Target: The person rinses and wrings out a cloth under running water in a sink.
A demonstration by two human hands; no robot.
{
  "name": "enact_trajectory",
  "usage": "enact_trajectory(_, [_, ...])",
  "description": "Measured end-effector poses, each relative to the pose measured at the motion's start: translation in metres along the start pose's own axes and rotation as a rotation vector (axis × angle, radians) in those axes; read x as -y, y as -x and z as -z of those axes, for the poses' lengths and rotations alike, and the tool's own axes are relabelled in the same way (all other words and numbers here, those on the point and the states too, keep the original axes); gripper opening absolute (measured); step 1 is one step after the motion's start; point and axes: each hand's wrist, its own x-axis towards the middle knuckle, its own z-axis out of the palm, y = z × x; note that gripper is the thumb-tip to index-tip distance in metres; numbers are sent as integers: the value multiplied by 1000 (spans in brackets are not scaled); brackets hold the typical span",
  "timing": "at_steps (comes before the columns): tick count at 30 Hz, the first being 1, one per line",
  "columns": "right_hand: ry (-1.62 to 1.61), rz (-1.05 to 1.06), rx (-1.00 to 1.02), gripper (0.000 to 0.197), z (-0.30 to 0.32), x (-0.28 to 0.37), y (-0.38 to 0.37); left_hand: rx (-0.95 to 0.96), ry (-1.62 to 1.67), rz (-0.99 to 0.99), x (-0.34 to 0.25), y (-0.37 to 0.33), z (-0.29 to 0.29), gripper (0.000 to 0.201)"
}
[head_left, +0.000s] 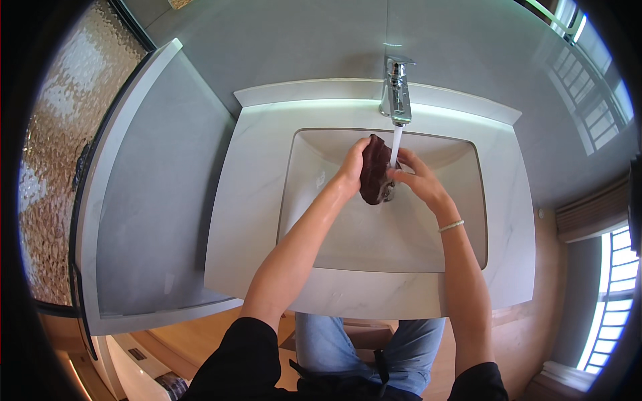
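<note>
Over the white rectangular sink [348, 247], my left hand [354, 162] is closed on the left edge of a dark reddish-brown, creased item [374, 170]. It looks soft and wet, but I cannot make out its kind. My right hand [420, 177] is at its right side, thumb and fingers apart, with the fingertips at or against the item beside the water stream [396, 144]. Water runs from the chrome faucet [399, 93] down onto the item's right side. The drain [389, 194] is partly hidden behind the item.
A pale marbled countertop [247, 194] surrounds the sink, with a low backsplash [301, 90] along the grey wall. To the left stands a grey partition [154, 200] with a white edge, and textured glass beyond it. A window [612, 294] is at the right.
</note>
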Motion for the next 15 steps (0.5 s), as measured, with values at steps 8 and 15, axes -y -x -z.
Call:
enact_trajectory(8, [-22, -332, 118, 41, 11, -4, -3, 55, -56, 59, -6, 8, -16, 44])
enact_trajectory(15, [-442, -434, -165, 41, 0, 9, -1, 277, -671, -111, 5, 4, -12, 45])
